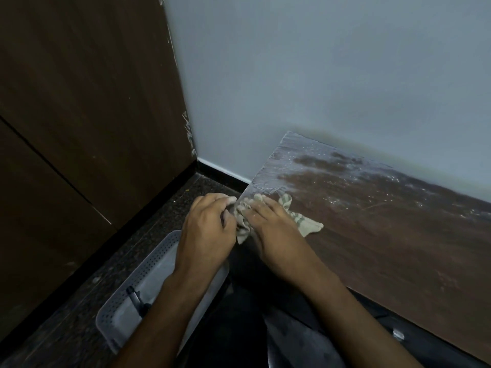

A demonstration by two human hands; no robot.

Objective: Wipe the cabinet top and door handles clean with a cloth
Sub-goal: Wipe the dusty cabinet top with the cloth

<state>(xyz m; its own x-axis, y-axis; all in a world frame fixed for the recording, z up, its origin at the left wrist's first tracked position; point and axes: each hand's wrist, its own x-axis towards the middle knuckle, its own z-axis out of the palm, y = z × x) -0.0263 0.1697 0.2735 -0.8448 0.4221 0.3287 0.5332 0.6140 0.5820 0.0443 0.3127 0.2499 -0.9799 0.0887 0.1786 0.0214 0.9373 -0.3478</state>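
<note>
A brown wooden cabinet top runs from the middle to the lower right, dusty and speckled white along its far edge by the wall. A crumpled beige cloth with green stripes lies at the top's left edge. My right hand presses flat on the cloth, fingers pointing towards the left corner. Just off the cabinet's left edge, my left hand pinches the cloth's hanging end with curled fingers. No door handles are in view.
A pale blue-grey wall stands behind the cabinet. A dark wooden panel rises at the left. Below lies a dark speckled floor with a grey perforated plastic basket under my left forearm.
</note>
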